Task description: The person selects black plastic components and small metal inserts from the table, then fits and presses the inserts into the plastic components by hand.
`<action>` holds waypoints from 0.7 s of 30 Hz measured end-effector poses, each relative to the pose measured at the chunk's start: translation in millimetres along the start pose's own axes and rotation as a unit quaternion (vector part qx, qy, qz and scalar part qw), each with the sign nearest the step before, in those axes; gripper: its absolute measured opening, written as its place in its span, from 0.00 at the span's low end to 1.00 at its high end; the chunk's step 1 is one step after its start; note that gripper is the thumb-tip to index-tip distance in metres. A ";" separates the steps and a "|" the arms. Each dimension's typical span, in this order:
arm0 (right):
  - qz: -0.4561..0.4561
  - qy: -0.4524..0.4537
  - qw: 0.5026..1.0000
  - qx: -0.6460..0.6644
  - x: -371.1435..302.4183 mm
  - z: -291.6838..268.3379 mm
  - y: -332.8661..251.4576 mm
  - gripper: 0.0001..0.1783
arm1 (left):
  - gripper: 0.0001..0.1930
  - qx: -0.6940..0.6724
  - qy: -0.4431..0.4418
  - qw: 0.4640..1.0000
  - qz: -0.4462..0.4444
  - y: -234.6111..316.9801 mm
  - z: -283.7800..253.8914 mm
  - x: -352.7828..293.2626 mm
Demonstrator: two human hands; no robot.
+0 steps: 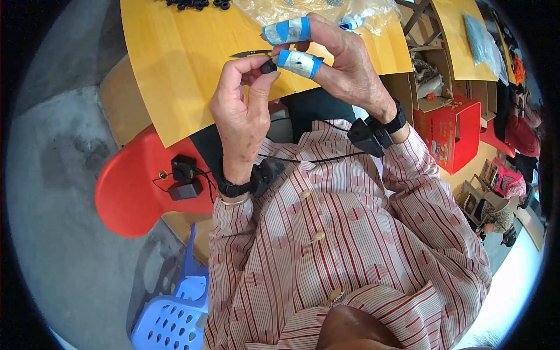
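A small black part (269,66), perhaps rubber or plastic, is pinched between the thumb and index finger of my left hand (240,111). My right hand (349,67) meets it from the right, its thumb tip close against the part. Blue and whitish tape wraps the right thumb and index finger. A thin dark blade with holes (249,53) points left behind my left fingertips. It looks like a small knife, its dark handle partly hidden by my right fingers, which seem closed on it. Both hands are above the yellow table (175,76).
Several black parts (195,3) lie at the table's far edge, near a clear plastic bag (280,11). A red chair (131,186) with a small black device (184,169) stands at left, a blue stool (172,321) below. Red box (455,134) and cardboard boxes are at right; people sit beyond.
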State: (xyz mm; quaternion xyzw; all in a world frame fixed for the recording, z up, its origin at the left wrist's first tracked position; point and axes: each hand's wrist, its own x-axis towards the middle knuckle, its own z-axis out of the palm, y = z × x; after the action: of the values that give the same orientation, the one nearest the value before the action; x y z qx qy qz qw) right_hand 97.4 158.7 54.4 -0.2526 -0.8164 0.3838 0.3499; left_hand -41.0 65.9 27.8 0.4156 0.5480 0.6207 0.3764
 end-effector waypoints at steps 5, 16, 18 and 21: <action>0.016 -0.045 0.999 -0.022 2.1 -4.9 -2.6 0.16 | 0.07 -0.003 -0.010 1.000 0.003 0.6 -0.2 0.9; -0.017 -0.078 0.996 -0.035 15.7 -12.2 -18.6 0.11 | 0.07 0.171 -0.019 0.983 0.068 3.9 -5.6 1.5; -0.019 -0.086 0.996 -0.004 14.7 -11.2 -15.0 0.08 | 0.06 0.165 -0.020 0.984 0.063 3.8 -5.5 2.0; -0.044 -0.060 0.995 -0.071 3.3 -4.0 5.0 0.14 | 0.07 0.144 -0.032 0.988 0.035 8.6 -3.4 1.7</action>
State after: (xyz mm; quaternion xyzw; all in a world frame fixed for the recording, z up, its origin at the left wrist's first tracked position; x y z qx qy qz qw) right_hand 99.1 165.6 53.5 -0.2168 -0.8715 0.3237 0.2979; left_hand -44.9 65.2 36.3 0.5043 0.6044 0.5345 0.3077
